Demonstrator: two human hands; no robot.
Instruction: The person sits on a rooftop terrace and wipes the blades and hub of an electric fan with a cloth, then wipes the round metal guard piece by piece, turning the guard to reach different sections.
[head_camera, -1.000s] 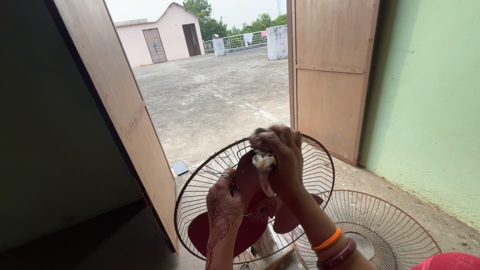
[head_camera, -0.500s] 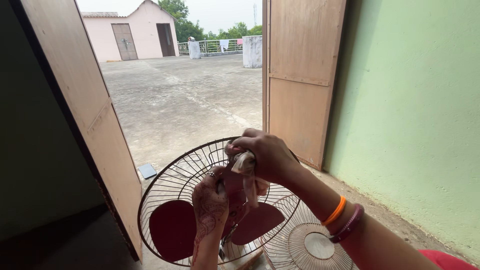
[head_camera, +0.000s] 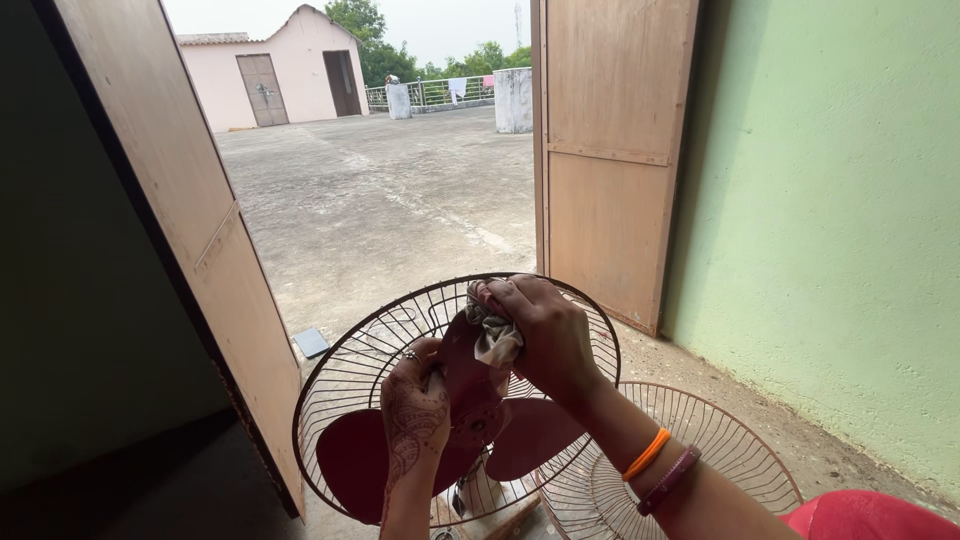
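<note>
Nearest, a loose wire guard (head_camera: 690, 470) lies flat on the floor. The left hand (head_camera: 415, 405) grips the edge of the upright red blade (head_camera: 468, 370), whose long axis runs from hub up to tip. The right hand (head_camera: 545, 335) presses a crumpled cloth (head_camera: 495, 340) onto the blade tip. Behind stands the rear grille (head_camera: 350, 370), facing the open doorway (head_camera: 390, 190).

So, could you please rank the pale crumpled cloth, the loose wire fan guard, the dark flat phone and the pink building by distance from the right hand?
1. Pale crumpled cloth, gripped in the right hand.
2. Loose wire fan guard, lower right.
3. Dark flat phone, on the left floor.
4. Pink building, far back.
</note>
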